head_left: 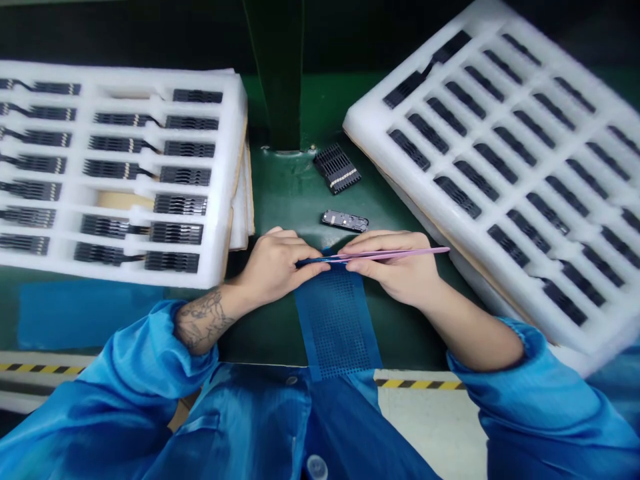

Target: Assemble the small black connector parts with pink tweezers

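Note:
My right hand [400, 267] is closed round slim pink tweezers [420, 253], whose closed end sticks out to the right. My left hand [275, 267] pinches a thin, dark blue piece [314, 260] seen nearly edge-on, and its exact kind is hard to make out. The tweezers' tips meet this piece between my two hands. Below them lies a blue perforated mat [335, 320]. Just beyond my fingers rests a small black electronic part [345, 221] with its inner side showing. Farther back is a stack of thin black parts [337, 168].
On the left, a white foam tray [227, 167] holds rows of black parts. A second foam tray [370, 117], tilted at an angle, holds more on the right. A green post [277, 80] rises at the back. Striped tape [420, 385] marks the table's front edge.

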A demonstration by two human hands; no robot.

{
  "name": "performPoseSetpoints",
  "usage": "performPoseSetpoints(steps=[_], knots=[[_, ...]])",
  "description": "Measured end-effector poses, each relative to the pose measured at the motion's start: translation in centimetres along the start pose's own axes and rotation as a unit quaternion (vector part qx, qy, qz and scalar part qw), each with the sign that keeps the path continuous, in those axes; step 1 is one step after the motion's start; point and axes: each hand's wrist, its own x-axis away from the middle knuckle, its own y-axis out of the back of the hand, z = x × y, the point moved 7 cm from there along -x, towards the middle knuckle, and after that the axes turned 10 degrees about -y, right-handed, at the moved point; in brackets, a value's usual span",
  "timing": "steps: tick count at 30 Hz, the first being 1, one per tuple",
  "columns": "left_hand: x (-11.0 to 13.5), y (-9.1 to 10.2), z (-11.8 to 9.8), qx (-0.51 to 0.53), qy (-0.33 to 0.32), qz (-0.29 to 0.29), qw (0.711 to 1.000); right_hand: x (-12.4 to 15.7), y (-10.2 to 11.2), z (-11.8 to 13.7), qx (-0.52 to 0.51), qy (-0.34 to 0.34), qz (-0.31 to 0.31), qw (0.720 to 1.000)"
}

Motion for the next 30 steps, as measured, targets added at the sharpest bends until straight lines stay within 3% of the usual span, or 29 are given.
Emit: performPoseSetpoints(steps=[6,24,27,30], knots=[[0.0,-0.1,-0.1,-0.01,-0.009,-0.007,1.0,0.2,-0.1,-0.1,0.025,-0.006,-0.025,0.999],[-0.2,-0.2,-0.2,-0.013,-0.002,-0.003,1.0,0.2,-0.4,-0.2,0.014,0.001,-0.01,1.0],[0.0,0.4,-0.7,-0.052,-0.016,-0.018,0.998,0.3,0.2,0.3,0.013,0.004,-0.042,0.999],[0.4,1.4,-1.8,-0.145,-0.065,-0.05,0.986,0.4,1.8,0.6,0.011,0.009,-0.122,0.992]])
